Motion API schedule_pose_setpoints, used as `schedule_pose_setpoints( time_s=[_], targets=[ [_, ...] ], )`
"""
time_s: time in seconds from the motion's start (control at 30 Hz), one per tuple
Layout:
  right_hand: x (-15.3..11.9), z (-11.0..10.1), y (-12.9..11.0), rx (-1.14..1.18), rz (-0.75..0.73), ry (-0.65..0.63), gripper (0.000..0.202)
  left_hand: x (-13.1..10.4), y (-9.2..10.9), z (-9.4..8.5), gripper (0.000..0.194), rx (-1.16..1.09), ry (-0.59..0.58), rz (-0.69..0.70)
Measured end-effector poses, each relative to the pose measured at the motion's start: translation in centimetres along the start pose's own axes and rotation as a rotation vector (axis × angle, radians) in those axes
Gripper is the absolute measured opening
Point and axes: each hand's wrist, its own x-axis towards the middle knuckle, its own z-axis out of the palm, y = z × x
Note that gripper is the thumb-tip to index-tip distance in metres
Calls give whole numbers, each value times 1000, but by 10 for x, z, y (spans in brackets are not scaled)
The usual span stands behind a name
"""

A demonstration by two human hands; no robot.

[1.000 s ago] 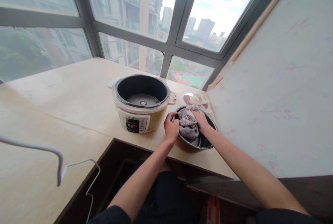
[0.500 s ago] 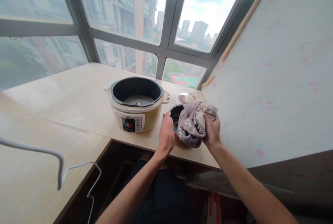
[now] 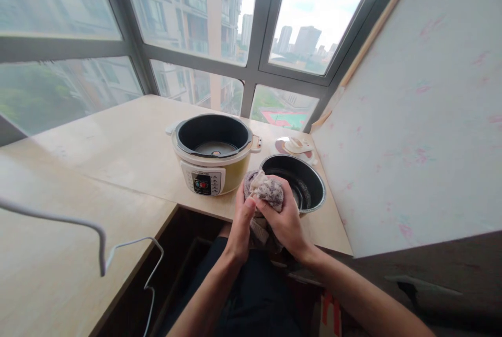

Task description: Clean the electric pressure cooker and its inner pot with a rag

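Observation:
A bunched grey and beige cloth (image 3: 270, 192) is squeezed between both my hands, with its lower end hanging down over the counter's front edge. My left hand (image 3: 241, 224) wraps it from the left. From the right, my right hand (image 3: 288, 219) grips it, thumb across the front. Just behind and to the right of my hands stands the dark inner pot (image 3: 309, 183), its inside showing. To the left is the open electric cooker body (image 3: 215, 175), cream and gold with a front control panel; its dark interior has a small round part at the bottom.
The cooker lid (image 3: 294, 146) lies behind the inner pot by the window. A papered wall (image 3: 411, 159) borders the right side. A white cable (image 3: 98, 237) loops over the left counter (image 3: 50, 211). Below the front edge is a dark gap with my legs.
My right hand has brought the cloth left and toward me, off the inner pot, which now shows more fully. My left hand has left the pot's side and closed on the cloth.

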Motion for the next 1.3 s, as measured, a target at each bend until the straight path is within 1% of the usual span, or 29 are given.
schedule_pose_setpoints(
  time_s=[0.1, 0.2, 0.3, 0.43, 0.5, 0.57, 0.63, 0.67, 0.77, 0.83, 0.9, 0.93, 1.0, 1.03, 1.07, 1.13, 1.23, 1.3],
  targets=[
    [-6, 9, 5, -84, -134, -199, 48, 0, -3, -9, 69, -108, 20, -68],
    [-5, 15, 10, -185, -184, -418, 56, 0, -10, -17, 66, -165, 146, -139],
    [-4, 15, 19, -261, -126, -569, 67, 0, -19, -26, 63, -189, 247, -193],
    [-5, 3, 31, -287, -41, -730, 91, 3, -29, -36, 60, -125, 355, -227],
    [-6, -8, 36, -274, -7, -780, 99, 6, -33, -40, 61, -77, 396, -231],
    [-11, -20, 41, -244, 25, -786, 101, 10, -37, -43, 61, -41, 421, -216],
    [-18, -33, 44, -202, 57, -743, 97, 14, -41, -45, 61, -2, 437, -182],
    [-22, -40, 45, -171, 74, -701, 92, 15, -43, -47, 60, 27, 444, -158],
    [-36, -62, 43, -44, 124, -497, 72, 22, -49, -50, 56, 152, 472, -72],
    [-42, -77, 41, 21, 147, -287, 56, 26, -53, -50, 53, 229, 501, -39],
    [-43, -91, 41, 7, 151, -20, 45, 29, -57, -48, 51, 262, 524, -48],
    [-41, -97, 44, -32, 146, 120, 43, 31, -59, -46, 50, 264, 534, -63],
    [-35, -107, 54, -159, 166, 343, 49, 34, -64, -42, 50, 262, 545, -91],
    [-31, -111, 62, -233, 204, 412, 56, 36, -67, -40, 50, 268, 547, -98],
    [-26, -113, 72, -301, 254, 447, 65, 37, -71, -38, 49, 280, 548, -99],
    [-18, -114, 92, -394, 350, 443, 81, 40, -77, -35, 48, 313, 544, -88],
    [-10, -107, 117, -419, 383, 400, 92, 44, -83, -31, 44, 353, 508, -78],
    [-9, -101, 127, -399, 413, 426, 98, 47, -85, -27, 43, 362, 471, -98]
  ],
)
